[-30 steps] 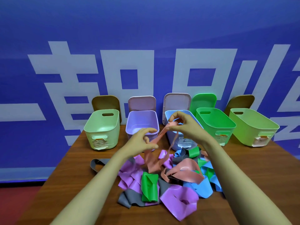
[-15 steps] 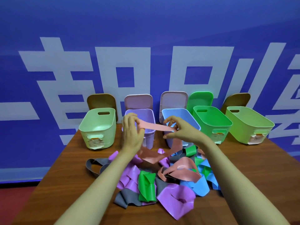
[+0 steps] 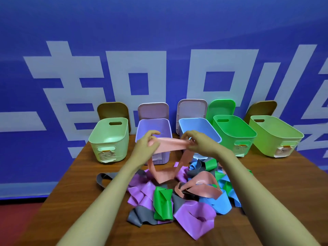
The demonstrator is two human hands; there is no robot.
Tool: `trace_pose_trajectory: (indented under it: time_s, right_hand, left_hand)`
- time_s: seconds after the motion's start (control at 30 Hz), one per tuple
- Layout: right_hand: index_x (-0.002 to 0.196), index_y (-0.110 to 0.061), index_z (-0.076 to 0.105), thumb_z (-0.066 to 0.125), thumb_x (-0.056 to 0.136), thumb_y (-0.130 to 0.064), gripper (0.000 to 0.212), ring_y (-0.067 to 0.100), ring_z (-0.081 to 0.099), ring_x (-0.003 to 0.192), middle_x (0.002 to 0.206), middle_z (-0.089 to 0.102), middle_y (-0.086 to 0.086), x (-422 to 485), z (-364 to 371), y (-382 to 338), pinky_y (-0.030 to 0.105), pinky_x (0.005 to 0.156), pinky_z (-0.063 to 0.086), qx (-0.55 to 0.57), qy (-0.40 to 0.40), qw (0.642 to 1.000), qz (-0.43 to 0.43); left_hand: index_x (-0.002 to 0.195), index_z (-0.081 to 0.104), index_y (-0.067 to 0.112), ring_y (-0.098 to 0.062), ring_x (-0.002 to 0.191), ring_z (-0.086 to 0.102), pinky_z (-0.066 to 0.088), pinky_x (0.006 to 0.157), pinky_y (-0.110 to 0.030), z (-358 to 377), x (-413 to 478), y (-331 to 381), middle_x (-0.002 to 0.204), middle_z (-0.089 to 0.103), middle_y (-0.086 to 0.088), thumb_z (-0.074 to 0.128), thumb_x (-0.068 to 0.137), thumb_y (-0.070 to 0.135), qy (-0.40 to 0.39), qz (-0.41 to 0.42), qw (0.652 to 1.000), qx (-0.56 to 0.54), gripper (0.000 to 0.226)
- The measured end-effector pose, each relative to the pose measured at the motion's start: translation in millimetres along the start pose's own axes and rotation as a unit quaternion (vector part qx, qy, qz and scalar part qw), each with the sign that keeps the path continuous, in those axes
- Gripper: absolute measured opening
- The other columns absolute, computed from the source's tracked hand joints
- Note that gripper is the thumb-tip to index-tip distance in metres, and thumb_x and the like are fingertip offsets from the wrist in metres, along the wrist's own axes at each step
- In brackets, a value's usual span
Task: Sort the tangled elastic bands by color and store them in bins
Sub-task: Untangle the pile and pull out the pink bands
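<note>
**Pink band stretched between both hands, bins open**

Near edge of the table (image 3: pixel 85 183): the tangled pile (image 3: pixel 195 217) has purple, green, grey and blue bands overlapping, plus a second pink band (image 3: pixel 200 188). Above it, the left hand (image 3: pixel 145 148) and right hand (image 3: pixel 200 144) each pinch the pink band (image 3: pixel 171 143), fingers curled onto its ends. Its top run is taut between them, and the rest of the loop hangs down onto the pile. Row behind, left to right: pale green bin (image 3: pixel 122 146), lilac bin (image 3: pixel 152 126), blue bin (image 3: pixel 197 124), green bin (image 3: pixel 232 134), lime bin (image 3: pixel 273 137), all open-topped. Visible insides show bare plastic. The hands hide the lilac and blue floors. The lids (image 3: pixel 221 108) lean upright against the wall behind the bins.
</note>
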State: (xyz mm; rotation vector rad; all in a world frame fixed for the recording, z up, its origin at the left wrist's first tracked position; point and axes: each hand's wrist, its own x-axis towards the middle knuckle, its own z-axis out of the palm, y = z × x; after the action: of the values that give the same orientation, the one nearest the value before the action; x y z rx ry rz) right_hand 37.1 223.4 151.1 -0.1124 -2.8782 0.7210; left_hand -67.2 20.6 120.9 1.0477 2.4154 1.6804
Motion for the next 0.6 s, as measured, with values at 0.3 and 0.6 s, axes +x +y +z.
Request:
trace_pose_trajectory:
  time_s: [0.3,0.6]
  right_hand:
    - [0.061,-0.020,0.050,0.071,0.078,-0.040,0.034,0.013,0.036,0.058,0.061,0.043,-0.001,-5,1,11,0.027,0.055,0.028,-0.003,-0.014,0.998,0.060]
    - [0.048,-0.017,0.038,0.060,0.084,-0.051,0.055,0.008,0.029,0.045,0.045,0.031,-0.007,-10,14,18,0.024,0.047,0.025,0.094,0.009,0.988,0.125]
  left_hand:
    - [0.085,0.062,0.029,-0.023,0.082,0.057,0.042,0.070,-0.032,-23,7,-15,0.082,0.064,0.003,0.057,0.087,0.046,-0.033,0.002,0.956,0.291,0.018]
    - [0.069,0.059,0.008,-0.015,0.058,0.040,0.031,0.051,-0.025,-25,-4,-17,0.063,0.045,-0.005,0.068,0.080,0.033,-0.003,-0.143,0.964,-0.223,0.028]
